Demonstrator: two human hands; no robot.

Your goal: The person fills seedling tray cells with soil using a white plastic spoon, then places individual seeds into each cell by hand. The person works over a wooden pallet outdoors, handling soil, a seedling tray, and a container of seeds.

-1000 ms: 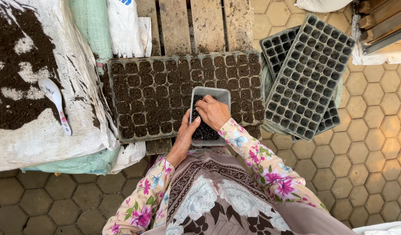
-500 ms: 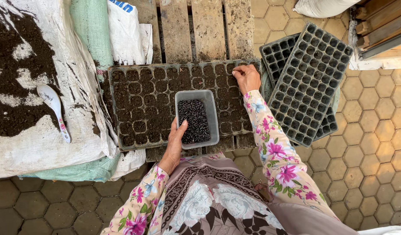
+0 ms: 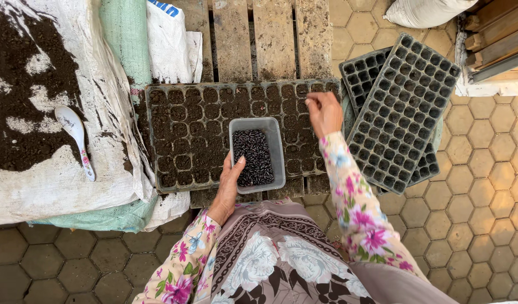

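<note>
- Hexagonal grey paving point(image 3: 484, 186) covers the ground all round the filled seed tray, which serves as the landmark here.
- White sacking point(image 3: 101, 169) spread to the left of that tray carries a heap of dark soil point(image 3: 28, 95), and a white spoon point(image 3: 74, 135) with a patterned handle lies on the sacking at the soil's edge.
- A wooden pallet point(image 3: 270, 39) lies under and beyond the tray, its slats showing past the far edge.
- The filled seed tray point(image 3: 197, 135) is black, its cells packed with soil, and sits in front of the person's lap.
- Two empty black cell trays point(image 3: 405, 112) are stacked askew just to the right of it, the upper one tilted across the lower.
- A folded white bag point(image 3: 169, 45) and a green sack point(image 3: 124, 39) rest at the tray's far left corner.
- A grey plastic tub point(image 3: 257, 153) of dark seeds point(image 3: 253, 157) stands on the tray's near middle, covering several cells.
- The left hand point(image 3: 230, 186) steadies the tub at its near left side, thumb on the rim, fingers wrapped against the wall.
- The right hand point(image 3: 323, 112) hangs over the tray's far right cells, fingers point(image 3: 312, 101) bunched together, pointing down; what they pinch is too small to tell.
</note>
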